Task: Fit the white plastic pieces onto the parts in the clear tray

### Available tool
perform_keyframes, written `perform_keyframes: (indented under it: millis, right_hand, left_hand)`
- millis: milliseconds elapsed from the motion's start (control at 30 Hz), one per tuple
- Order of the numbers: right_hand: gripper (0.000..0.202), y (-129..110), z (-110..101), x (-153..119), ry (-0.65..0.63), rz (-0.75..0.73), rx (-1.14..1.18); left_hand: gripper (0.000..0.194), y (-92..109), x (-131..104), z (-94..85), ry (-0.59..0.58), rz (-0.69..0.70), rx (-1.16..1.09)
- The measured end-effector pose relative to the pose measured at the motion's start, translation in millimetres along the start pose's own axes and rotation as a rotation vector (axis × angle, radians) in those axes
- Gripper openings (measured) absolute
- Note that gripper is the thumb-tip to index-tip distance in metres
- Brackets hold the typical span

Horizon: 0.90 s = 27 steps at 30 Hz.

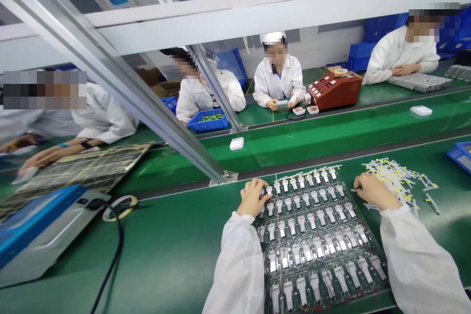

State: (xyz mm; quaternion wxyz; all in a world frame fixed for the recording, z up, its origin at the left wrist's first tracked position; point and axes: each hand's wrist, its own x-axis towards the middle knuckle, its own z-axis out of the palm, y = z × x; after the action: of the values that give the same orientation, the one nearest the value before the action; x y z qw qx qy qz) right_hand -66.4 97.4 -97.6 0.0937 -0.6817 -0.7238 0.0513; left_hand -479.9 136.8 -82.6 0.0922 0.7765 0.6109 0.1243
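While the left hand (253, 197) rests at the far left corner of the clear plastic tray (372, 244), its fingers are bent over a small part there; whether they grip it or only press on it cannot be told. The right hand (375, 191), its fingers curled inward, is between the tray and the heap of white strips with yellow ends (399, 179); whether a strip is pinched in its fingertips cannot be made out.

The tray lies on the green table (176, 250), filled with rows of white wired parts (301, 289). More strips (309, 173) lie along its far edge, and thin red wires (349, 298) show at the near edge.

The red wires look the easiest thing to snag: a cuff or finger drawn across the near rows could hook one and tug its part out of its pocket. The thin-looking tray could flex or slide if the left hand bore down on its corner, unsettling neighbouring parts. The strips are tangled, so pulling one out could drag others loose, and the right sleeve (415, 250), close against the heap, could sweep some off. The strips at the far edge overlap the rim and could be nudged out of line by a brushing knuckle.
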Motion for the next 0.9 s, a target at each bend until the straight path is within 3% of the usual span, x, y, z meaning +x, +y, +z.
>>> perform_keyframes:
  millis: [233, 400, 600, 767, 900]
  right_hand:
    - [0.02, 6.6, 2.7, 2.3, 0.013, -0.043, 0.06]
    - [0.013, -2.0, -2.3, 12.0, 0.22, -0.028, 0.163]
    - [0.021, -41.7, -6.3, 15.7, 0.428, -0.245, 0.252]
    - [0.022, -75.5, -6.1, 15.5, 0.453, -0.424, 0.356]
    - [0.02, -106.7, -21.7, 23.3, 0.437, -0.539, 0.433]
  left_hand:
    - [0.01, 2.2, 0.5, 2.2, -0.027, 0.035, -0.028]
    - [0.025, 4.4, -1.5, -1.8, 0.015, 0.008, 0.017]
    - [0.023, 8.1, -4.9, -6.8, 0.0, -0.045, 0.067]
    - [0.023, 9.6, -5.4, -7.6, -0.032, -0.02, -0.033]
    - [0.022, 12.6, -5.4, -10.7, -0.023, 0.017, -0.093]
